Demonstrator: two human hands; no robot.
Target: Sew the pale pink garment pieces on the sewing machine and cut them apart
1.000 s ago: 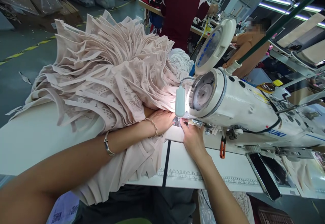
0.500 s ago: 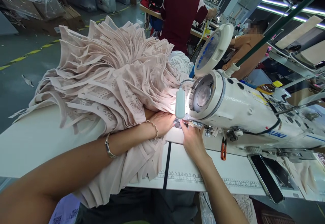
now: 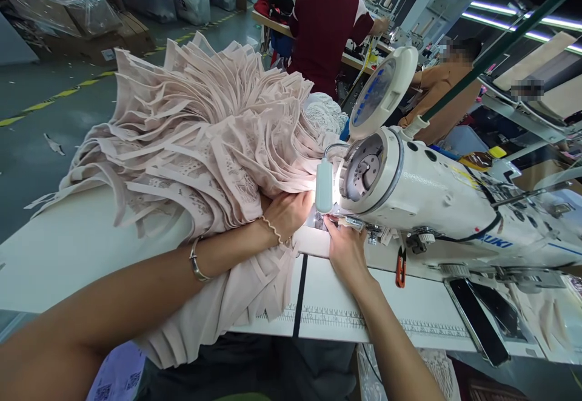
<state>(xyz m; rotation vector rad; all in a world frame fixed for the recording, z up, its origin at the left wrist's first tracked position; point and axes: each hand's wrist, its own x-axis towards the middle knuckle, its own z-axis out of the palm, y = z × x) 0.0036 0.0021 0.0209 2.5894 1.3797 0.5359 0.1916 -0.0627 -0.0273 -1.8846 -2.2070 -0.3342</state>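
Head view. Industrial sewing machine (image 3: 436, 188), with a large heap of pale pink, lace-trimmed garment pieces (image 3: 195, 128) on the surface (image 3: 336, 289) to its left, the folds reaching the lit sewing area and draping over the near edge. The left hand (image 3: 288, 212) lies at the right margin of the heap, palm down and fingers toward the sewing area; the right hand (image 3: 349, 246) rests just beside it on the right, thumb and forefinger extended under the machine head. The two hands are close but apart; whether either grips cloth cannot be told. A pale-green block (image 3: 324, 185) on a bent rod hangs above the gap between them. Farther right lie orange-handled thread snips (image 3: 401, 267) and, near the edge, a smartphone (image 3: 475, 319). Likely hazards: fingertips so close to the sewing area could be pricked if they strayed inward; the heap's overhanging weight could drag cloth askew; loose folds could be caught beneath the machine head.
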